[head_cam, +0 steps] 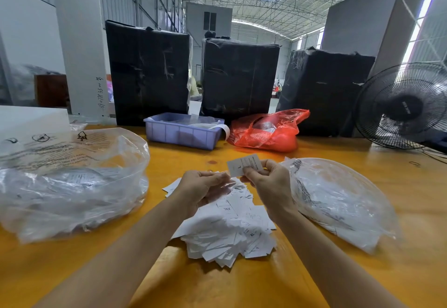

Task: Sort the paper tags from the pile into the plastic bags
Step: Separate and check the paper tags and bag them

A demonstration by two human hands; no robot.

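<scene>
Right hand: my right hand [268, 182] pinches one paper tag [245, 165] between thumb and fingertips and holds it up above the far edge of the pile. The other fingers are curled loosely.
Tag in hand: it is white, and I can read a letter "L" on it. It touches nothing except my fingers.
Left hand: my left hand [202, 188] is half open above the pile, palm turned to the right, fingers relaxed and a little bent. I think it holds nothing, but its fingertips are blurred, so I am not fully sure.
Pile: the pile of tags [227, 230] lies on the yellow table [242, 283] near me, between my two forearms. It is big and mixed; I see "XXL" and "XL" on some tags.
Left bag: the clear plastic bag [72, 182] on the left is well apart from the pile. Some white things show inside, but I cannot tell how many.
Right bag: the second clear bag [338, 201] is just beside the pile on the right, also with white paper inside.
Progress: in my judgement the sorting is started but far from the end, because most tags seem to be in the pile.
What is left: this "L" tag must go into its bag, then all the others, one by one.
</scene>
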